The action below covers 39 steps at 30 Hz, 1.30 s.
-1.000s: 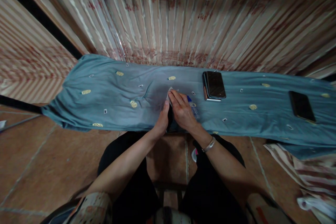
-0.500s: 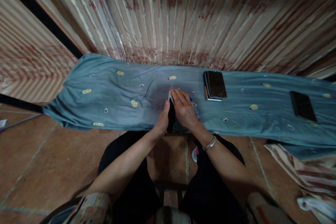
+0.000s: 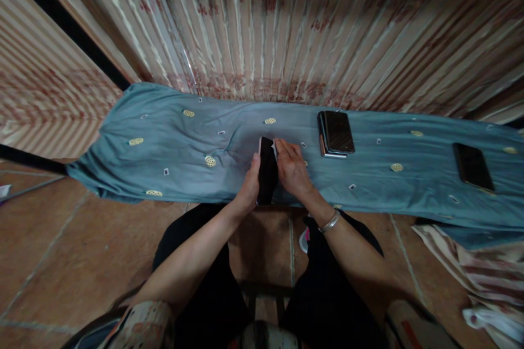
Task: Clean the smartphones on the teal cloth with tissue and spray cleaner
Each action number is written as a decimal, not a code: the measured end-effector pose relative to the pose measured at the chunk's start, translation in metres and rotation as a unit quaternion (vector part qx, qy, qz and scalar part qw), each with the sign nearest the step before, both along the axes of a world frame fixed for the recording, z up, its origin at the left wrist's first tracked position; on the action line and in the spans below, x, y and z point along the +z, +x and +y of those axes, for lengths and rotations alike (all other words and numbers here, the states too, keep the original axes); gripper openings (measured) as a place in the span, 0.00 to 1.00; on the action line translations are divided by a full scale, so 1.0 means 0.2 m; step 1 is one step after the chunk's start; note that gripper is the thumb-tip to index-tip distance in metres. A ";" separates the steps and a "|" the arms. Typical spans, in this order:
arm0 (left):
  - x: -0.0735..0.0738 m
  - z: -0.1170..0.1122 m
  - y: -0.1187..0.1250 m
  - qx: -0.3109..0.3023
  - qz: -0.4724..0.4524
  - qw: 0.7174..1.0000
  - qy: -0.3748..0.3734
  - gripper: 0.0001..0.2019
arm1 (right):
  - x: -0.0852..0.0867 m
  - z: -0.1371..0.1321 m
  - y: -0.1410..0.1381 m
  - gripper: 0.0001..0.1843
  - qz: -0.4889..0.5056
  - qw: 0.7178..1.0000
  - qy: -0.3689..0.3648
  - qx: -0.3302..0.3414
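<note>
A black smartphone (image 3: 267,170) is held upright-ish over the near edge of a blue cloth-covered table (image 3: 172,147), its dark screen facing up. My left hand (image 3: 248,188) grips its left side, thumb along the edge. My right hand (image 3: 292,172) is closed on its right side, fingers reaching the top corner, where a pale cloth or wipe just shows. A silver bracelet sits on my right wrist. A small bottle lies hidden under my right hand.
A stack of two or three dark phones (image 3: 336,133) lies right of centre on the table. A single black phone (image 3: 472,166) lies further right. Striped curtains (image 3: 266,27) hang behind. Folded striped fabric (image 3: 470,267) lies on the tiled floor at right.
The phone, earlier mostly covered by my right hand, now shows its whole screen. My right hand slid from over the screen to the phone's right edge; the small bottle is now covered.
</note>
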State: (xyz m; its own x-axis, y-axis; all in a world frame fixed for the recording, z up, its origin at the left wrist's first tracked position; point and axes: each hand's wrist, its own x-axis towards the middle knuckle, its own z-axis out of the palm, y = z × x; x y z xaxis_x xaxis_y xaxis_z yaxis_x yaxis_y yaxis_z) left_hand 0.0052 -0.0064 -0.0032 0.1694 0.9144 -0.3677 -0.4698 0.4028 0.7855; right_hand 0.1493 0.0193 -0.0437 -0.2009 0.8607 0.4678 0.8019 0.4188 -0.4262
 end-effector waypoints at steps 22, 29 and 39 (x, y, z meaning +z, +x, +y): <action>0.02 0.08 -0.06 -0.003 -0.042 0.997 -0.060 0.26 | -0.04 -0.05 -0.06 0.27 0.051 0.999 0.001 0.000; 0.09 0.11 -0.08 0.030 -0.062 0.992 -0.103 0.26 | -0.04 -0.11 -0.10 0.28 0.063 0.997 -0.013 0.042; 0.12 0.17 -0.14 0.080 -0.085 0.988 -0.098 0.28 | -0.03 -0.20 -0.15 0.29 0.056 0.993 -0.060 0.080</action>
